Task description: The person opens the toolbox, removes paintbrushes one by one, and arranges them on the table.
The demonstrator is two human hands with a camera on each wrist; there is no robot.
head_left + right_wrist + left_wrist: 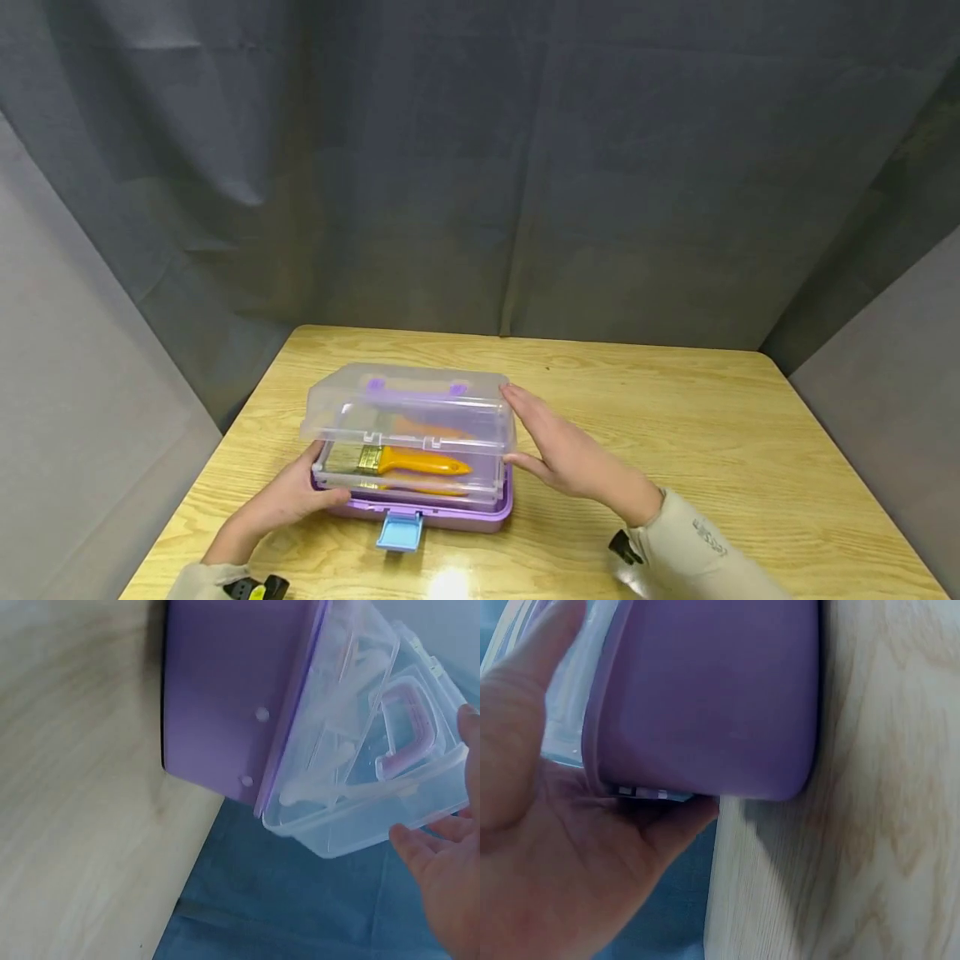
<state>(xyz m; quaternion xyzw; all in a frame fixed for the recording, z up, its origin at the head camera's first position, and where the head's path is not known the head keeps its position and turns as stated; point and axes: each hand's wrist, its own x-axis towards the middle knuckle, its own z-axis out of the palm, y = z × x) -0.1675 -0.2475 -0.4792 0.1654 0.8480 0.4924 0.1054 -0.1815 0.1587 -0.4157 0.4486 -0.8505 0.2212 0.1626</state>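
Note:
A purple box [457, 522] with a clear lid [420, 377] stands on the table, the lid partly raised and tilted. Inside, a clear tray [487, 493] bears a paintbrush [423, 461] with an orange handle and pale bristles; more orange shows beneath. My left hand [288, 497] grips the box's left end, thumb along the front corner, fingers reaching round behind. At the lid's right end, my right hand [566, 454] has its fingers extended, fingertips at the upper corner and thumb near the lower edge. The lid's purple handle [420, 727] shows in the right wrist view.
A light blue latch [401, 532] hangs down at the box's front. The wooden table [712, 467] extends to the right of the box. Dark grey cloth [525, 167] hangs behind the table, with lighter panels [75, 375] at the sides.

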